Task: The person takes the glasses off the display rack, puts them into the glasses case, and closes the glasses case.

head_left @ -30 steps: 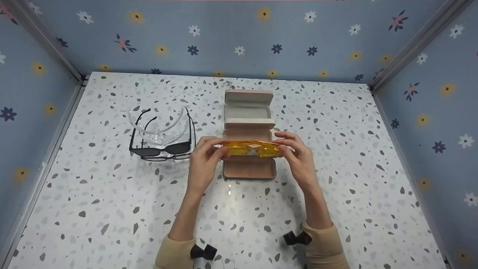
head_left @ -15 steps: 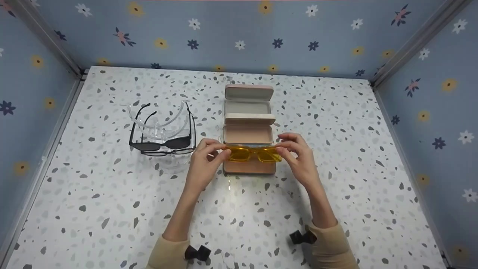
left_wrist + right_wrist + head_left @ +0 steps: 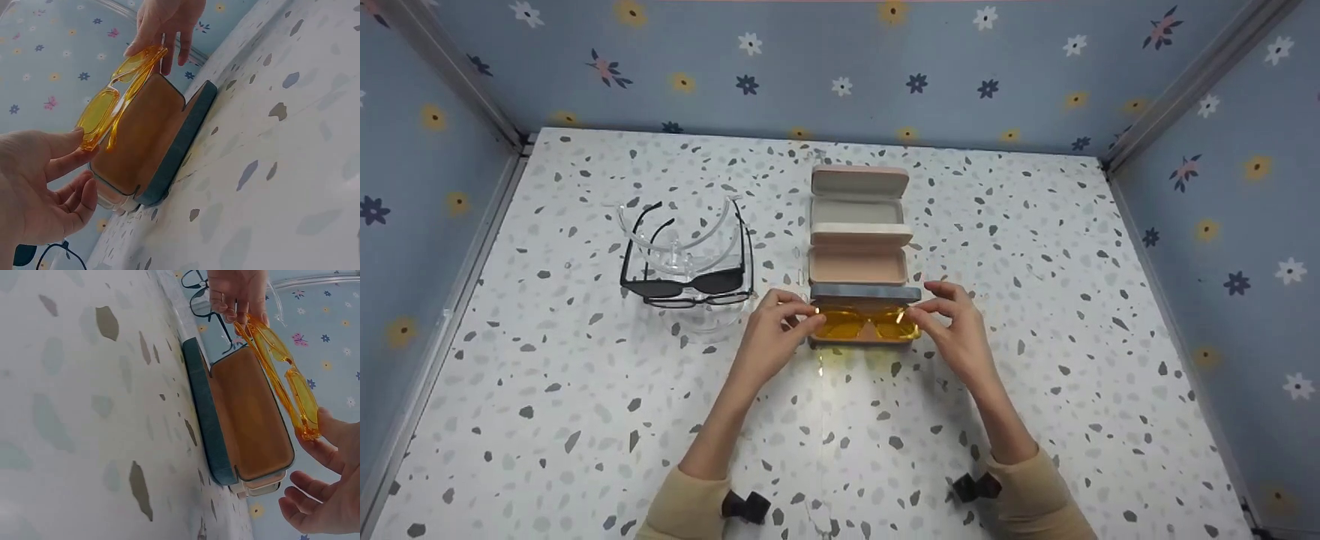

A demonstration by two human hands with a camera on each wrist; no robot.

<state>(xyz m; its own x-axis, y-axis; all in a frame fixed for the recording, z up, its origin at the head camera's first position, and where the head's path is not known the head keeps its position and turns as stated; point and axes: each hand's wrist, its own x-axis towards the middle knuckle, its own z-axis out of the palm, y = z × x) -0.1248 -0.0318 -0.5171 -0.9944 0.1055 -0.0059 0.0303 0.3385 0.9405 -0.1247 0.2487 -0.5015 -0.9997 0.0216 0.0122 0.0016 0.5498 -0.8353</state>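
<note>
Yellow-tinted glasses, their temples folded, hang between the two hands. My left hand pinches one end of the frame between thumb and fingers. The other end is pinched by my right hand, its remaining fingers spread away from the frame. Below the glasses lies an open glasses case, teal outside and tan inside. In the head view the glasses overlap its tray; both wrist views show them raised in front of the upright lid.
Behind stand two more open cases, a tan-lined case and a grey-lined case. To the left, a clear display stand bears black sunglasses and thin black-rimmed glasses. Flower-patterned panels wall the speckled table.
Both hands have brought the yellow glasses nearer the body, from over the case's lid to over its tray. The lenses have tipped to face upward, and the case's lid edge now shows behind them.
</note>
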